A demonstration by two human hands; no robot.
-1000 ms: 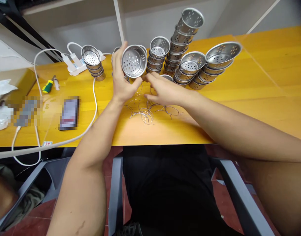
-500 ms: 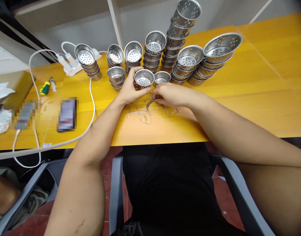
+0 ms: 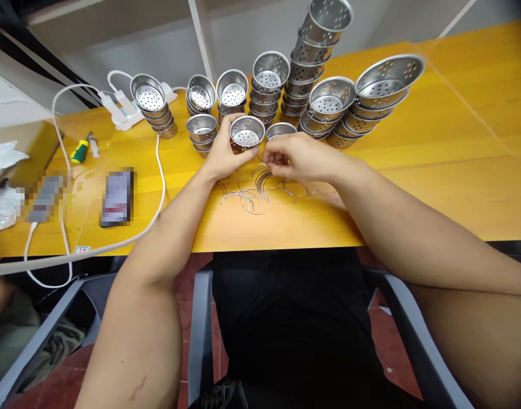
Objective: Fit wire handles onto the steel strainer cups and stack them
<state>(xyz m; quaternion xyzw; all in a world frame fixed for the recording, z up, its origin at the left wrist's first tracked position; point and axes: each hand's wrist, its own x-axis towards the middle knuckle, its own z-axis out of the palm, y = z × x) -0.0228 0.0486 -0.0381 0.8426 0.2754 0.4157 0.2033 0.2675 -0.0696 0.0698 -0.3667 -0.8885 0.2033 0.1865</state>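
Observation:
My left hand (image 3: pixel 223 152) is closed round the side of a small perforated metal cup (image 3: pixel 247 136), its thumb across the near side and its fingers behind. The cup is upright with its mouth facing up. Just right of it, my right hand (image 3: pixel 288 154) has its fingers curled together in a pinch; what they hold, if anything, is too small to make out. Below both hands several thin curved metal wires (image 3: pixel 254 200) lie loose on the yellow table. Another perforated cup (image 3: pixel 281 130) stands behind my right hand, partly hidden by it.
Stacks of perforated metal cups (image 3: pixel 271 74) line the back of the yellow table (image 3: pixel 456 187), the tallest stack (image 3: pixel 309 54) right of centre. To the left are a power strip (image 3: pixel 126 116), white cable (image 3: pixel 160 170), a phone (image 3: pixel 117 197) and a green-yellow-handled tool (image 3: pixel 79 151).
My right hand has lifted slightly off the wires, its fingers still pinched. The cup in my left hand has shifted a little left and away from me.

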